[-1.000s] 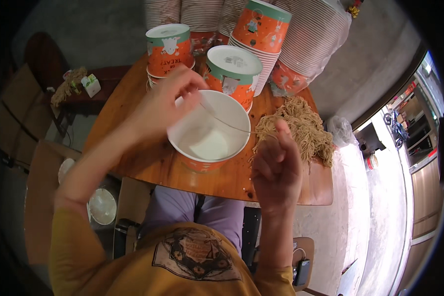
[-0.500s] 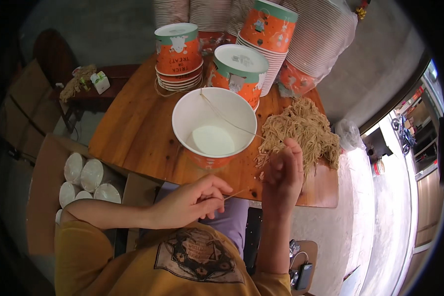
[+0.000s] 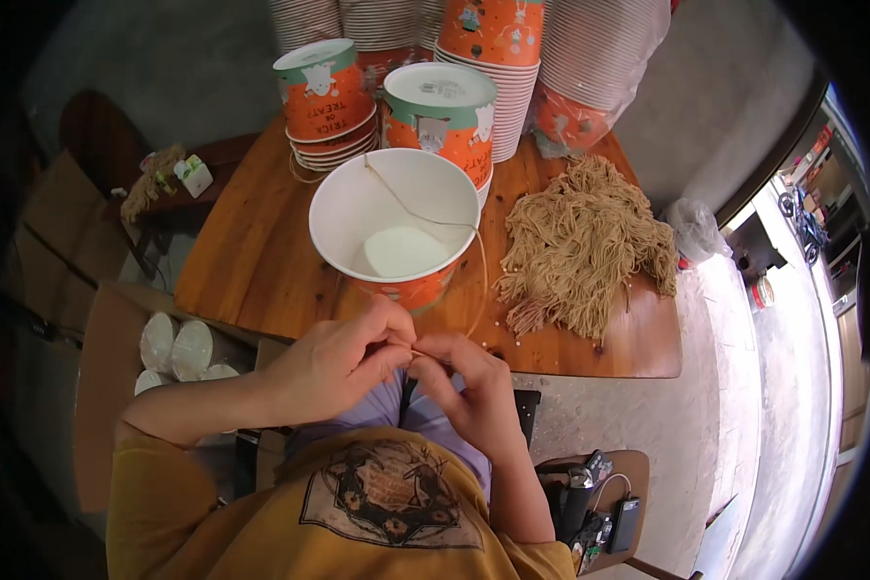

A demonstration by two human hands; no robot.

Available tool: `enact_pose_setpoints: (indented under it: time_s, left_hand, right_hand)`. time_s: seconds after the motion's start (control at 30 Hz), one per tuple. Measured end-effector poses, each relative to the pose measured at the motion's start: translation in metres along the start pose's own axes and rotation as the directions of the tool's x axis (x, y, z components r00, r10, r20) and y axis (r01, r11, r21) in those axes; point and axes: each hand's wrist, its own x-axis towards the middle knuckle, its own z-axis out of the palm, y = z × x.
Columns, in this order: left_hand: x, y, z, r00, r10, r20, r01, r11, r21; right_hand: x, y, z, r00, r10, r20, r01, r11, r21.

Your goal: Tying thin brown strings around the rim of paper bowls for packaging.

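Observation:
An orange paper bucket point(image 3: 382, 280) with a white inside stands upright at the table's near edge. A thin tan cord point(image 3: 481, 280) passes through its wall, lies across the inside, goes over the right rim and comes down toward my hands. In front of the bucket, above my lap, my left hand point(image 3: 333, 362) pinches the cord's end between thumb and fingers. My right hand point(image 3: 469, 387) is closed on the cord too, its fingertips meeting the left ones. The exact spot of the grip is partly hidden by the fingers.
A heap of tan cords point(image 3: 590, 251) lies right of the bucket on the wooden table point(image 3: 232, 256). Upside-down orange buckets point(image 3: 440, 116) and tall stacks in plastic point(image 3: 599, 58) stand behind. A carton point(image 3: 101, 387) with white-bottomed containers is at left, and a stool point(image 3: 628, 483) holding devices at lower right.
My right hand has come down and left from beside the cord heap to meet my left hand. The cord now hangs slack over the bucket's rim. The view has shifted slightly.

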Motion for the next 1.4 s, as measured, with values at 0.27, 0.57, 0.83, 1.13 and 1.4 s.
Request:
enact_pose_setpoints:
  time_s: [0.27, 0.57, 0.83, 1.13, 1.4]
  left_hand:
    - [0.044, 0.007, -0.023, 0.917, 0.385, -0.105, -0.269, 0.790, 0.552]
    - [0.068, 0.008, -0.037, 0.998, -0.053, 0.025, 0.048, 0.985, 0.166]
    - [0.074, 0.007, -0.043, 0.980, -0.152, 0.126, 0.147, 0.988, 0.049]
    - [0.074, 0.010, -0.044, 0.978, -0.169, 0.120, 0.159, 0.983, 0.094]
    - [0.074, 0.010, -0.045, 0.977, -0.161, 0.138, 0.145, 0.982, 0.118]
  right_hand:
    - [-0.003, 0.012, -0.006, 0.964, 0.103, -0.247, -0.119, 0.992, -0.050]
    - [0.005, 0.033, 0.000, 0.944, -0.134, -0.300, 0.070, 0.974, -0.215]
    - [0.030, 0.038, 0.009, 0.820, -0.528, -0.221, 0.352, 0.769, -0.533]
    - [0.022, 0.039, 0.011, 0.915, -0.276, -0.294, 0.109, 0.871, -0.479]
    - [0.026, 0.023, 0.010, 0.938, -0.088, -0.334, -0.023, 0.948, -0.316]
